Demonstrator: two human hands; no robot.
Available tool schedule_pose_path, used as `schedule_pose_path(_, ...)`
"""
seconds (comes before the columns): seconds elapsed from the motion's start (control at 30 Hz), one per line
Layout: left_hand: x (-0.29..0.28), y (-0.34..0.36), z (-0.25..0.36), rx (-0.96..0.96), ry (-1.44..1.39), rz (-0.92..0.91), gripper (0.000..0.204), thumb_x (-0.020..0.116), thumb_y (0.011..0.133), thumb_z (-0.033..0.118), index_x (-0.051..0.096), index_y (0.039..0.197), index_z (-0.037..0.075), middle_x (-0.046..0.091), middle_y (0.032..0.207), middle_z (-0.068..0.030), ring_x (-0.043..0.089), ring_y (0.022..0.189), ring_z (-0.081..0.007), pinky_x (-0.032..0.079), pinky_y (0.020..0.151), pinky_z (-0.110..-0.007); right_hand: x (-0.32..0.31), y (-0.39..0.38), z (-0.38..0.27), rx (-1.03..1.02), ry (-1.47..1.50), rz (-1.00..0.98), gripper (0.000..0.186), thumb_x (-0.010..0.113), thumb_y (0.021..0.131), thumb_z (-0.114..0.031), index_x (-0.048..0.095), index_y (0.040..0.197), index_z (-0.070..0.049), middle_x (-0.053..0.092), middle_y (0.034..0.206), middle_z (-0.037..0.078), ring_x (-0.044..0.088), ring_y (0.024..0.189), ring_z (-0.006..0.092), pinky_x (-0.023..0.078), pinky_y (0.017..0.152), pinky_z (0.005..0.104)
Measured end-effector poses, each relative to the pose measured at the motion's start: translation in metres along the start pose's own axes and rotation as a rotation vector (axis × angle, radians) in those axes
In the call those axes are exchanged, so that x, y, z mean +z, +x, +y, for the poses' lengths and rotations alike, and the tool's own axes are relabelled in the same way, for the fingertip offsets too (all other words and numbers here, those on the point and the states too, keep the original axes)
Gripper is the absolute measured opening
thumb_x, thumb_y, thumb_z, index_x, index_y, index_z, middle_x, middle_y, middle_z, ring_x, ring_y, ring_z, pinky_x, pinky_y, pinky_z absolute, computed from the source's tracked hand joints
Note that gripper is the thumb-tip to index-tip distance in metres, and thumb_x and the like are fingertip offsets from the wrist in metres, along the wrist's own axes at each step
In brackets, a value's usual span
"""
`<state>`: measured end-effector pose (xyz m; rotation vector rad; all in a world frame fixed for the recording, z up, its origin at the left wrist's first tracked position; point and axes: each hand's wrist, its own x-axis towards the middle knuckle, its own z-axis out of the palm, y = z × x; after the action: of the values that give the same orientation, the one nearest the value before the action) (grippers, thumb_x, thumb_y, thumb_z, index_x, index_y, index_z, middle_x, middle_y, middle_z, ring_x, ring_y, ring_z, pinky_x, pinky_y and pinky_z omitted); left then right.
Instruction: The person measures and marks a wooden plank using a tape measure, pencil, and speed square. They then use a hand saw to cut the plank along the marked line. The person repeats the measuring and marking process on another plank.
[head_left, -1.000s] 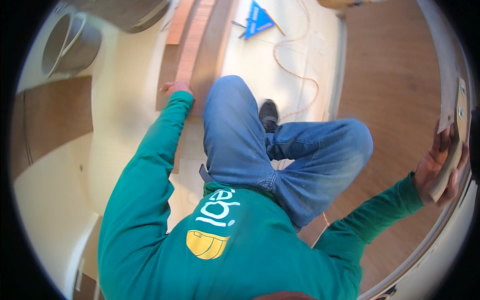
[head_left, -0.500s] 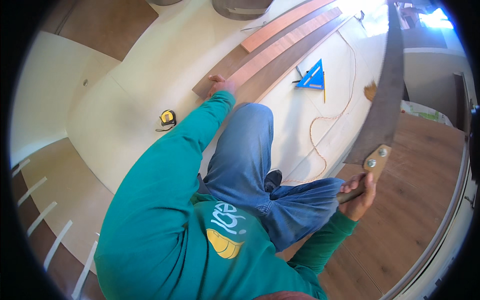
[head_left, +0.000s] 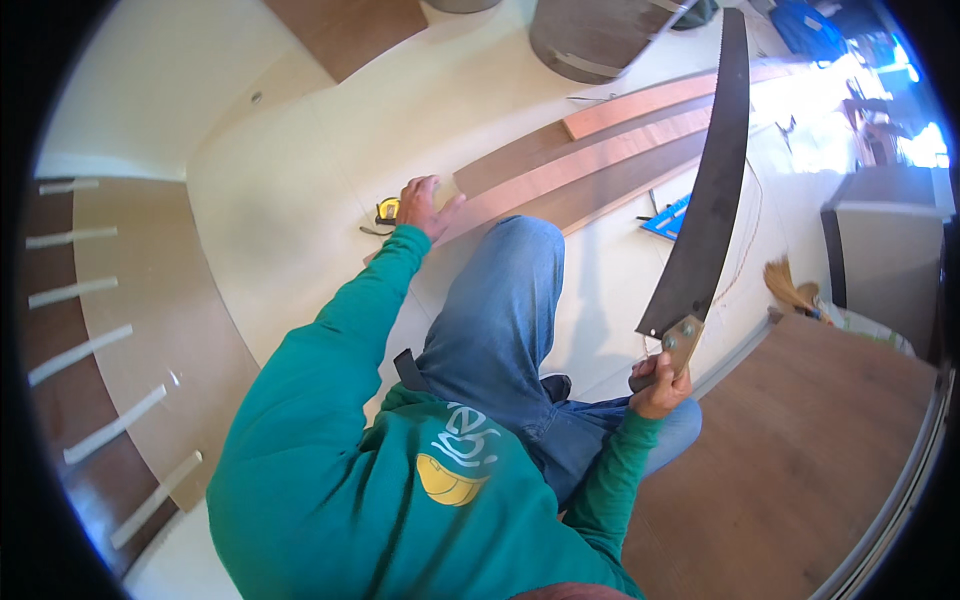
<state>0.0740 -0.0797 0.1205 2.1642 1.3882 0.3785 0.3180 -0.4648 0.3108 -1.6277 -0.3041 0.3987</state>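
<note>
While left hand (head_left: 425, 205) presses flat on plank (head_left: 590, 165), right hand (head_left: 658, 385) clenched round saw (head_left: 712, 190) handle.

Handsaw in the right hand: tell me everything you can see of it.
The handsaw has a long, dark, metal-looking blade, tapering toward the tip, with fine teeth along its right edge. Its wooden-looking handle carries two round fasteners where it meets the blade. The right hand closes around the handle; nothing else touches the saw. It is held in the air, blade pointing up and away from the person, above the pale floor and crossing over the planks in view.
</note>
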Motion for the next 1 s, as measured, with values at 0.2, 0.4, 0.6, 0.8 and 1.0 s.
schedule_pose_path(0.2,-0.015,-0.076,-0.019,-0.004,0.259,-0.169,0.082,0.079,0.082,0.050,0.051,0.147,0.008,0.059,0.141,-0.0162,0.052,0.134,-0.0359,0.039,0.113,-0.052,0.008,0.017,0.028,0.005,-0.068,-0.234,0.025,0.070,0.099,-0.017,0.070,0.109,0.007,0.063,0.070,0.006,0.058,0.059,0.0133,0.048,0.056,0.0277)
schedule_pose_path(0.4,0.021,-0.087,-0.046,-0.118,0.261,-0.182,0.052,0.065,0.095,0.034,0.051,0.143,0.020,0.061,0.134,-0.0116,0.054,0.128,-0.0346,0.041,0.100,-0.055,0.042,0.031,0.046,0.019,-0.212,-0.482,0.027,0.066,0.102,-0.013,0.070,0.120,0.007,0.062,0.071,0.003,0.058,0.063,0.0104,0.049,0.061,0.0266)
schedule_pose_path(0.6,0.025,-0.085,-0.048,-0.180,0.200,-0.262,0.048,0.054,0.101,0.048,0.052,0.142,0.023,0.062,0.138,-0.0117,0.055,0.128,-0.0365,0.041,0.101,-0.060,0.050,0.049,0.054,0.040,-0.282,-0.564,0.032,0.065,0.102,-0.013,0.069,0.127,0.006,0.063,0.073,0.003,0.059,0.065,0.0106,0.051,0.063,0.0272)
schedule_pose_path(0.8,0.015,-0.069,-0.051,0.037,0.233,-0.181,0.057,0.060,0.100,0.050,0.057,0.143,0.013,0.060,0.145,-0.0168,0.058,0.129,-0.0386,0.048,0.104,-0.054,0.060,0.052,0.068,0.081,-0.171,-0.609,0.035,0.064,0.103,-0.013,0.067,0.131,0.007,0.065,0.077,0.004,0.061,0.069,0.0110,0.052,0.066,0.0274)
schedule_pose_path(1.0,-0.101,-0.034,-0.010,-0.170,-0.348,0.066,0.033,0.068,0.103,0.030,0.076,0.104,-0.002,0.076,0.090,-0.0094,0.071,0.081,-0.0131,0.057,0.077,-0.029,0.089,0.038,0.042,-0.025,-0.092,-0.589,0.044,0.061,0.102,-0.011,0.060,0.143,0.005,0.066,0.084,0.004,0.061,0.073,0.0110,0.054,0.069,0.0277)
